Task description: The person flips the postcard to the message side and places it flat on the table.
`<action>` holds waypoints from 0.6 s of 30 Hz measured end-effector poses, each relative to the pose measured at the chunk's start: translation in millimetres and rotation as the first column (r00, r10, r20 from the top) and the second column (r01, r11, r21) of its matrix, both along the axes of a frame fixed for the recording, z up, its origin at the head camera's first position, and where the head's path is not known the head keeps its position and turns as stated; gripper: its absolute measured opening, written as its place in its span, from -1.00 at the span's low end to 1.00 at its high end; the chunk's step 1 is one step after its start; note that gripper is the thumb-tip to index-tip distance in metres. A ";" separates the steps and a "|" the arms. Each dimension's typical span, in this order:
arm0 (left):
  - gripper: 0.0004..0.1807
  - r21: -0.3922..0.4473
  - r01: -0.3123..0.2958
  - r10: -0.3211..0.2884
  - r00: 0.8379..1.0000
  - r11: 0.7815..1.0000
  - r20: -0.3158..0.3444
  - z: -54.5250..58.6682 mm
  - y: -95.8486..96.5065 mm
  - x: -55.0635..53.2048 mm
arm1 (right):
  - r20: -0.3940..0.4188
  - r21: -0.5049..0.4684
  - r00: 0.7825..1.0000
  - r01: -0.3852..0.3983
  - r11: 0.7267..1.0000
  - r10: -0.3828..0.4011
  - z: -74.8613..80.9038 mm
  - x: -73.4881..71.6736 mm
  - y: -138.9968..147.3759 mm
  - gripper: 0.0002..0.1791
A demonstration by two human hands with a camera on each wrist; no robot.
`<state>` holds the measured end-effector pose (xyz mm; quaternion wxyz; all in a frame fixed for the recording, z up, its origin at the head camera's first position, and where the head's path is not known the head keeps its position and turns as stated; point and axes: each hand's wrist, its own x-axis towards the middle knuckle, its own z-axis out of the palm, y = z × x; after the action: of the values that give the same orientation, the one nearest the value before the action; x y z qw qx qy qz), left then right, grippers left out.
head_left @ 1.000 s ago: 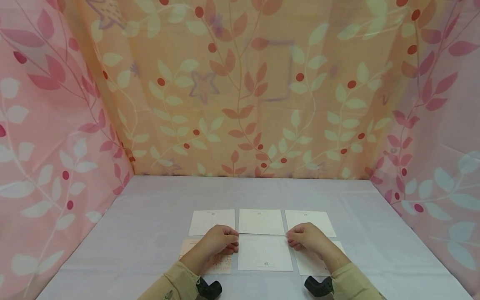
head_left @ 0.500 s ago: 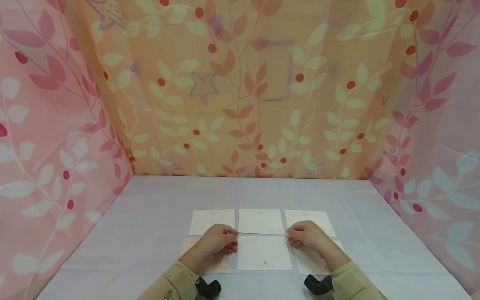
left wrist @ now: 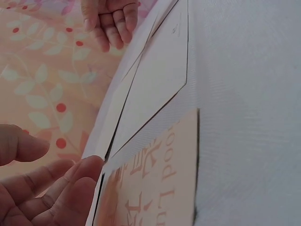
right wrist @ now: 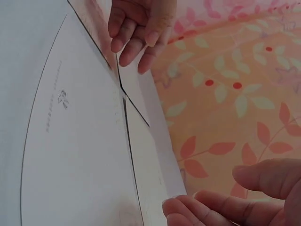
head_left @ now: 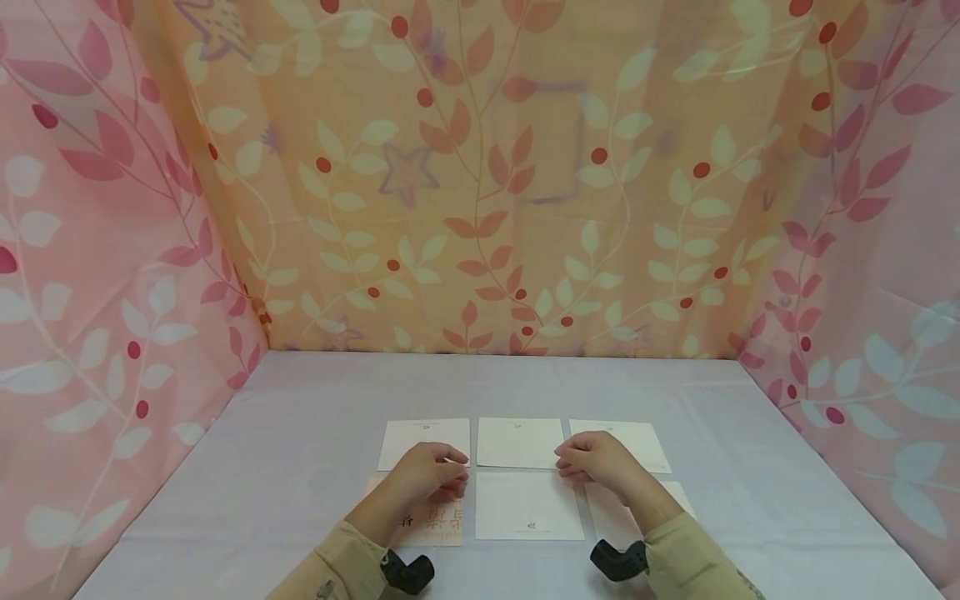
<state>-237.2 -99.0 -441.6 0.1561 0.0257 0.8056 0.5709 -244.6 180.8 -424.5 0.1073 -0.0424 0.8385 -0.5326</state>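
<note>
Postcard-sized cards lie in two rows of three. The near middle card is white with a small printed mark. Over its left side and the peach card, whose reddish characters and "ood Lu" lettering show in the left wrist view, hovers my left hand, thumb apart from loosely bent fingers. My right hand hangs near the middle card's far right corner, fingers relaxed, holding nothing. It partly covers the near right card. Behind are the far left card, far middle card and far right card.
A white cloth covers the table. Patterned curtains enclose it: an orange back curtain and pink ones on both sides. A black wrist device sits on the left wrist, another black device on the right.
The near middle card has shifted slightly toward the person, widening the gap behind it. Both hands have since come off its edges, rising a little and drifting left.
</note>
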 end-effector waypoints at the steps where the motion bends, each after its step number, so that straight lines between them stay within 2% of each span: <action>1: -0.77 -0.004 -0.007 0.007 1.000 1.000 -0.001 0.5 -0.9 -0.2 | -0.003 -0.006 1.000 -0.010 1.000 0.010 0.3 -0.6 -1.6 -0.74; 6: -0.77 -0.048 -0.045 0.044 0.999 0.998 -0.018 0.7 -5.7 -1.8 | -0.018 -0.038 0.998 -0.067 0.997 0.066 1.0 -3.4 -11.1 -0.71; 18: -0.74 -0.033 -0.044 0.043 0.999 0.998 -0.027 4.7 -14.3 0.2 | -0.002 -0.047 0.994 -0.112 0.993 0.112 -6.0 -5.0 -46.1 -0.71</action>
<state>-237.1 -113.3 -437.0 0.1336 0.0132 0.8176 0.5599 -249.6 134.7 -430.5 0.1363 -0.0920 0.8218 -0.5455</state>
